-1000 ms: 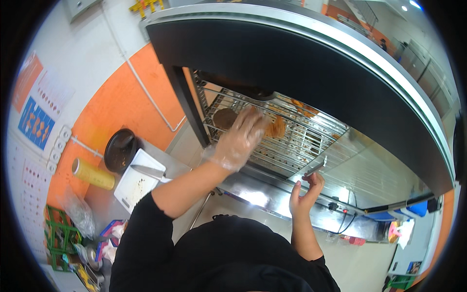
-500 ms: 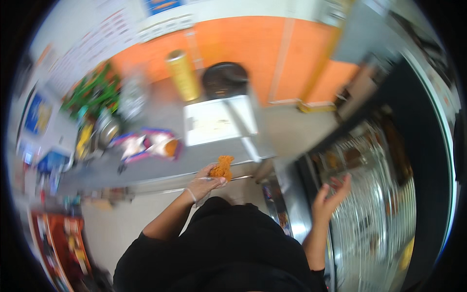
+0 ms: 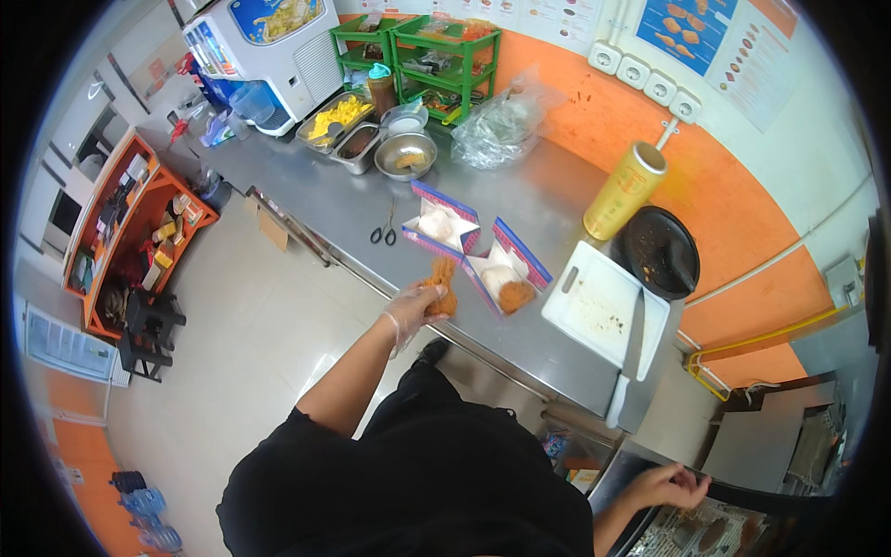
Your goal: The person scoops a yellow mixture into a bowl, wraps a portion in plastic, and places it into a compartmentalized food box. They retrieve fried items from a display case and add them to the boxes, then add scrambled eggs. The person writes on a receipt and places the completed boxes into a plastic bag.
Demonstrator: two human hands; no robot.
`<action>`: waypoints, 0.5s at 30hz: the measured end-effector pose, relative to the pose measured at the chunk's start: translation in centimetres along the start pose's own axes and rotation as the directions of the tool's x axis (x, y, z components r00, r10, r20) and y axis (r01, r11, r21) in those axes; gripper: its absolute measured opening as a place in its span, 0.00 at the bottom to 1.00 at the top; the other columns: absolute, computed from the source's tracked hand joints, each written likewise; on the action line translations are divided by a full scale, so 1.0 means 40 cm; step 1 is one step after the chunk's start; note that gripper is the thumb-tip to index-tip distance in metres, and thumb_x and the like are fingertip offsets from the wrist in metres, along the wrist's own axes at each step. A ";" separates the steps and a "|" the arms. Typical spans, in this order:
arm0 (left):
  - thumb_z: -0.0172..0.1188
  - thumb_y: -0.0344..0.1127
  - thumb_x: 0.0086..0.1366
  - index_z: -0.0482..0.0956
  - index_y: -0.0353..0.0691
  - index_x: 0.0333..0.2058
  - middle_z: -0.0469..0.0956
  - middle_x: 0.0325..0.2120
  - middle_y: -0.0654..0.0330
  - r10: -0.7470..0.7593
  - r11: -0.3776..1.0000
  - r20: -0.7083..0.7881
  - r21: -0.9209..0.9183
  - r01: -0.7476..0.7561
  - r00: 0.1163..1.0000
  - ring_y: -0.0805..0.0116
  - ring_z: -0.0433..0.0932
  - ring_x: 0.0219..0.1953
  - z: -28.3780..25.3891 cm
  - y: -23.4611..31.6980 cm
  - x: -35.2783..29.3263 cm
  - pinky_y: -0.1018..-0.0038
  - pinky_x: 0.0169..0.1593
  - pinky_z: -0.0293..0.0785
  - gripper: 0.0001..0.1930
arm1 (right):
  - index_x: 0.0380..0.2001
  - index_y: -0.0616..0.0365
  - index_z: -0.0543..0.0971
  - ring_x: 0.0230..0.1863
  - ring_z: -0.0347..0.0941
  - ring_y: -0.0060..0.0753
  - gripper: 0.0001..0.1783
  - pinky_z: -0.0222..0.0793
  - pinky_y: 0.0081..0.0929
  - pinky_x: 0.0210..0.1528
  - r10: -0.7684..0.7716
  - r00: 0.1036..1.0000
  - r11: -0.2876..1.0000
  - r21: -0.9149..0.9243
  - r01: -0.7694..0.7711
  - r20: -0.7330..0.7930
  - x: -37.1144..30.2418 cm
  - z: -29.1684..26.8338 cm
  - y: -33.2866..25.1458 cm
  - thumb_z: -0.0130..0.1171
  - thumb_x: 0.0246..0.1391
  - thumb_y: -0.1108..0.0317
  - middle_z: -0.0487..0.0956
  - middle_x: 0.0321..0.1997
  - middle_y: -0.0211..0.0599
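My left hand [image 3: 406, 314], in a clear plastic glove, grips a piece of fried chicken [image 3: 444, 278] over the steel counter's front edge. Just beyond it stand two open printed cardboard boxes. The left box [image 3: 442, 243] holds a white wrapped lump. In the right box [image 3: 483, 267] another white lump lies beside a second piece of fried chicken [image 3: 515, 296]. My bare right hand [image 3: 664, 488] is low at the right, its fingers loosely bent and nothing visible in them. It is beside the dark edge of a glass-sided display case [image 3: 696, 531].
A white cutting board [image 3: 580, 311] carries a long knife [image 3: 633, 348], whose handle overhangs the counter edge. Behind it are a black pan [image 3: 659, 246] and a yellow roll [image 3: 626, 190]. Scissors [image 3: 383, 234], a metal bowl [image 3: 406, 156] and green racks [image 3: 455, 70] stand farther left.
The view has swung left, showing more of the counter. The chicken has come up beside the boxes with my left hand. My right hand's fingers, spread before, are now more bent.
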State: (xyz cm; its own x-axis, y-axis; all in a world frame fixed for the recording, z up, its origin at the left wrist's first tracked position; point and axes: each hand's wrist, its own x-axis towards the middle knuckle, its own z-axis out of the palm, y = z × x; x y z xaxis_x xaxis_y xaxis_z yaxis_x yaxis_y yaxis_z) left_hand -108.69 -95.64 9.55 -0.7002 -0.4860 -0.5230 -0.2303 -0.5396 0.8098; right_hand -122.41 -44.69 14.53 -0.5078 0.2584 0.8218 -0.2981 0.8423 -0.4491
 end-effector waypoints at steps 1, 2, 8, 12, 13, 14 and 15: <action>0.62 0.48 0.68 0.58 0.34 0.67 0.73 0.55 0.53 -0.009 0.999 -0.001 0.045 0.009 1.000 0.63 0.78 0.54 -0.023 0.026 0.051 0.71 0.53 0.81 0.37 | 0.63 0.69 0.62 0.41 0.66 0.36 0.30 0.65 0.36 0.49 0.013 0.996 0.992 0.125 -0.024 0.086 -0.036 0.046 -0.067 0.55 0.60 0.70 0.69 0.49 0.46; 0.62 0.48 0.68 0.60 0.34 0.66 0.74 0.54 0.53 -0.003 0.996 0.007 0.088 0.002 1.000 0.62 0.78 0.53 -0.040 0.058 0.109 0.71 0.52 0.81 0.36 | 0.61 0.68 0.65 0.41 0.66 0.36 0.28 0.66 0.35 0.49 -0.010 0.936 0.983 0.175 -0.055 0.351 -0.070 0.091 -0.144 0.54 0.57 0.73 0.70 0.48 0.44; 0.63 0.53 0.66 0.68 0.33 0.62 0.77 0.53 0.51 -0.055 0.935 0.030 0.353 0.040 0.998 0.62 0.80 0.52 -0.095 0.175 0.413 0.69 0.45 0.83 0.35 | 0.54 0.57 0.78 0.55 0.74 0.54 0.22 0.72 0.41 0.57 -0.553 0.325 0.717 0.637 -0.283 0.767 -0.320 0.494 -0.648 0.61 0.54 0.77 0.76 0.55 0.50; 0.62 0.61 0.63 0.74 0.29 0.58 0.80 0.51 0.46 -0.121 0.812 0.097 0.582 0.042 0.988 0.59 0.81 0.52 -0.126 0.217 0.519 0.68 0.46 0.83 0.39 | 0.52 0.58 0.79 0.59 0.70 0.58 0.20 0.66 0.49 0.63 -0.625 0.221 0.757 0.650 -0.062 0.749 -0.465 0.715 -0.867 0.60 0.56 0.71 0.74 0.58 0.55; 0.62 0.63 0.62 0.74 0.30 0.58 0.80 0.50 0.45 -0.043 0.681 0.107 0.731 -0.049 0.993 0.56 0.81 0.52 -0.133 0.226 0.535 0.66 0.48 0.81 0.40 | 0.52 0.58 0.79 0.59 0.71 0.57 0.20 0.67 0.49 0.62 -0.624 0.233 0.768 0.640 0.005 0.746 -0.481 0.745 -0.888 0.60 0.55 0.70 0.73 0.59 0.56; 0.61 0.64 0.62 0.74 0.31 0.58 0.81 0.49 0.44 0.035 0.514 0.137 0.847 -0.136 0.990 0.54 0.82 0.51 -0.139 0.236 0.549 0.64 0.50 0.79 0.41 | 0.51 0.57 0.80 0.58 0.71 0.57 0.20 0.67 0.48 0.61 -0.602 0.221 0.794 0.604 0.067 0.767 -0.493 0.771 -0.906 0.60 0.54 0.69 0.73 0.60 0.56; 0.61 0.66 0.61 0.74 0.32 0.59 0.81 0.49 0.42 0.107 0.322 0.186 0.923 -0.211 0.977 0.51 0.82 0.51 -0.143 0.244 0.559 0.62 0.53 0.77 0.42 | 0.51 0.57 0.80 0.57 0.71 0.56 0.20 0.67 0.48 0.60 -0.562 0.196 0.827 0.547 0.132 0.803 -0.503 0.786 -0.917 0.60 0.53 0.68 0.72 0.61 0.56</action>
State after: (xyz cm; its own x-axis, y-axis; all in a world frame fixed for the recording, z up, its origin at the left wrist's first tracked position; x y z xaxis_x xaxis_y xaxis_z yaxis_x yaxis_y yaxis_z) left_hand -122.73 -115.70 4.23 -0.8340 -0.4050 -0.3748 -0.5505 0.5631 0.6163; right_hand -126.69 -95.67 3.46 -0.5811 -0.8031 0.1319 -0.7553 0.4718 -0.4548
